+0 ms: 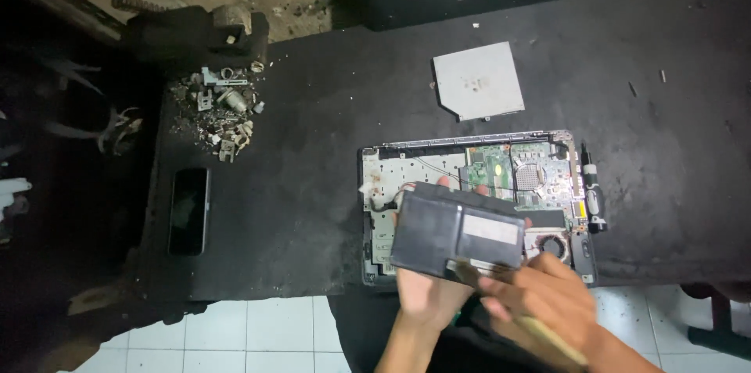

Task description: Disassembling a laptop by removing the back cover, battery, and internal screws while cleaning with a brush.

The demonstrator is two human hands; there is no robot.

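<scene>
Underneath the dark flat panel (458, 236), the fingers of the left hand (426, 295) are spread and closed on it from below, one fingertip (443, 182) showing past its far edge. The right hand (536, 295) comes in from the near right, its fingers curled shut around a pale wooden-handled tool (547, 338) whose bristly end seems to touch the panel's near edge; motion blur hides the exact contact. So the panel sits lifted and tilted, resting in the left palm, just above the opened laptop base (477, 209).

As far as the work shows, disassembly looks well advanced: the base lies with its green circuit board (512, 170) and small fan (554, 246) exposed, and a grey optical drive (479, 80) is already out, lying apart on the dark mat (313, 146). A black-and-white screwdriver (592, 193) rests just beside the base's right edge. Farther left lie a heap of small metal parts (223, 111) and a dark phone (189, 210). The board and fan remain mounted.
</scene>
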